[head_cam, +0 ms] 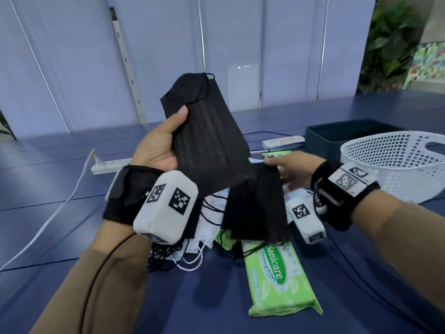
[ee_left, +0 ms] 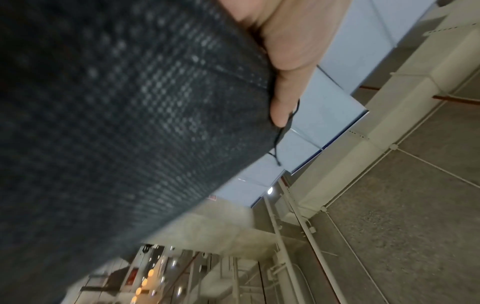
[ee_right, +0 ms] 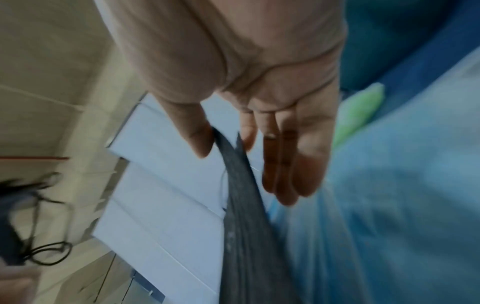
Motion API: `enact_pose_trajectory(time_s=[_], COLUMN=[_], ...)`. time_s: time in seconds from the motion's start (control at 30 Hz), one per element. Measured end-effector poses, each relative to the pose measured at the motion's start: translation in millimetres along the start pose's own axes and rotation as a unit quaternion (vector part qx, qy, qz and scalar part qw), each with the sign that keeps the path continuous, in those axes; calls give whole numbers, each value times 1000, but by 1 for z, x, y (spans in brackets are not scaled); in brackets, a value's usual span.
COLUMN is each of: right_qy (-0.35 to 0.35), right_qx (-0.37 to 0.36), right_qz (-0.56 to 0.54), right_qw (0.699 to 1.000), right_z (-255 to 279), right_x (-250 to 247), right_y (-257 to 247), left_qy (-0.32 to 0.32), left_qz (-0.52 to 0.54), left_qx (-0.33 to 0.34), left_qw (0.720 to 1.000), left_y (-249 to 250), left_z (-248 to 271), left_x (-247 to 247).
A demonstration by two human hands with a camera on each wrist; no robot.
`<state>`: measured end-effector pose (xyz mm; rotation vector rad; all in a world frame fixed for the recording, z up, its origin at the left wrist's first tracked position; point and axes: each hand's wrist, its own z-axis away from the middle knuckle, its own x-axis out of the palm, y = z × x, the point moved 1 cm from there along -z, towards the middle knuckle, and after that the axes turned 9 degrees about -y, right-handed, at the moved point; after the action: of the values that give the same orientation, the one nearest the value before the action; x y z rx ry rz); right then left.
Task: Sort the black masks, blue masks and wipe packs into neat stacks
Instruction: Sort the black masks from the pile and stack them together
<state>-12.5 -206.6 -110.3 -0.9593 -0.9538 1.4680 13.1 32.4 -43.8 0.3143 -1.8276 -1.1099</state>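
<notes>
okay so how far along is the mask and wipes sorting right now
Early. No finished stack shows yet. In hand: the left hand holds up a pleated black face mask; the right hand pinches a second black mask. Left: the green wipes pack and pale blue masks still lie jumbled on the dark blue table.

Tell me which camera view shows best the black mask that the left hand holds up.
The head view: the whole black mask shows there, pleats and ear loop, gripped by the left hand. The left wrist view shows only blurred weave very close, with the thumb at its edge. The right wrist view shows a different black mask, pinched by the right hand.
</notes>
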Motion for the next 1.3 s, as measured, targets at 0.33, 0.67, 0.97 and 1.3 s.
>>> enact_pose_trajectory(time_s=[0.33, 0.67, 0.97, 1.3], right_qy=[-44, -61, -26, 11], right_qx=[-34, -229, -371, -441], right_qz=[81, -50, -105, -83], right_qw=[995, 970, 922, 893], right_z=[3, 28, 57, 45], right_x=[8, 8, 23, 30], right_y=[31, -3, -27, -10], left_qy=[39, 9, -22, -82], left_qz=[-68, -264, -342, -370], left_qx=[-80, -17, 235, 135], left_qw=[994, 964, 909, 916], left_y=[-54, -84, -63, -81], left_z=[-17, -19, -7, -13], left_x=[4, 5, 35, 17])
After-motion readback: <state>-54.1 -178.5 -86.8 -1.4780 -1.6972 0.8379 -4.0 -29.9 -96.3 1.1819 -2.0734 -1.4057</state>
